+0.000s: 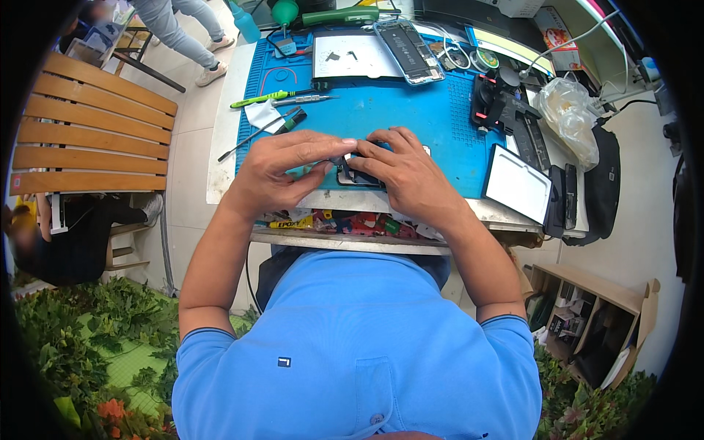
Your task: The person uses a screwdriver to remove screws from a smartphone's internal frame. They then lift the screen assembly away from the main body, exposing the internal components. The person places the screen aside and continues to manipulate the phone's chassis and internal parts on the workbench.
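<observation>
Left grip and right grip crowd a dark-framed device near the edge

Your left thumb and index finger curve toward each other above the device; I cannot tell whether they are clamped on something. Your right fingers bend down over it, but your own hand hides whether they pinch or merely steady it. The device lies on the blue mat, close to the front of the tabletop.

Uneven pressure from your right fingers could flex or crack a thin part. An upward pull with your left, while anything remains attached, could tear it. If you hold a tiny piece, a slip could drop it into the cluttered drawer just below the edge. A leftward sweep could knock the black-and-green tool beside your left knuckles.
</observation>
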A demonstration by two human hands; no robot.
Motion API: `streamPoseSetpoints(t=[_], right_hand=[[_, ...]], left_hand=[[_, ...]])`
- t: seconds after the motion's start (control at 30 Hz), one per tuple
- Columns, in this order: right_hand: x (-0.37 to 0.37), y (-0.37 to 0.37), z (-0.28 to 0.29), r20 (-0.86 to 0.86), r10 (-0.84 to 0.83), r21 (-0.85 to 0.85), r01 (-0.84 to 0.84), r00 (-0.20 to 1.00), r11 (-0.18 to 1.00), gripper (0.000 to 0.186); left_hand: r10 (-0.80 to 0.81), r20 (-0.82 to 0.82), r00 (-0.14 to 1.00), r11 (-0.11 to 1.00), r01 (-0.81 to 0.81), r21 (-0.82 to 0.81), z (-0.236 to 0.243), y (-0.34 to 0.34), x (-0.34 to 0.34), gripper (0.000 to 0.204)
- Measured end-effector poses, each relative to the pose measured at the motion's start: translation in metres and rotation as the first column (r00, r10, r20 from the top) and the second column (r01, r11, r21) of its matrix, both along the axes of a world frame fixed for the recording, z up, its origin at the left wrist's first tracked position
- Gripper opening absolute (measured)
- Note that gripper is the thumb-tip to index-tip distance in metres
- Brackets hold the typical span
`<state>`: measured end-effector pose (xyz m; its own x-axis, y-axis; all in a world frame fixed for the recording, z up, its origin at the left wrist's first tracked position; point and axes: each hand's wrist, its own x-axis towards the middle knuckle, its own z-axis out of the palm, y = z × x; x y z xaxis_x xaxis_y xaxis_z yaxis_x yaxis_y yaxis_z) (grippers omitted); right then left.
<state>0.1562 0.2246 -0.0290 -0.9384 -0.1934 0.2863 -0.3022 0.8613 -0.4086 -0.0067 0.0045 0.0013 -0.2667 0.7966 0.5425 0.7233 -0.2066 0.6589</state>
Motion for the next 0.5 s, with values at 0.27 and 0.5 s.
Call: streamPoseSetpoints(t=[0.27,0.5], right_hand=[[-0.005,0.002,0.001,-0.032,0.025,-0.023,-0.026,0.999,0.999,0.044],[-0.020,0.007,-0.001,-0.100,0.041,-0.131,-0.054,0.994,0.990,0.024]], left_hand=[[0.132,-0.103,0.986,0.991,-0.132,0.009,0.007,0.001,0.008,0.055],[0.113,-0.111,0.987,0.993,-0.116,-0.022,0.004,0.000,0.000,0.054]])
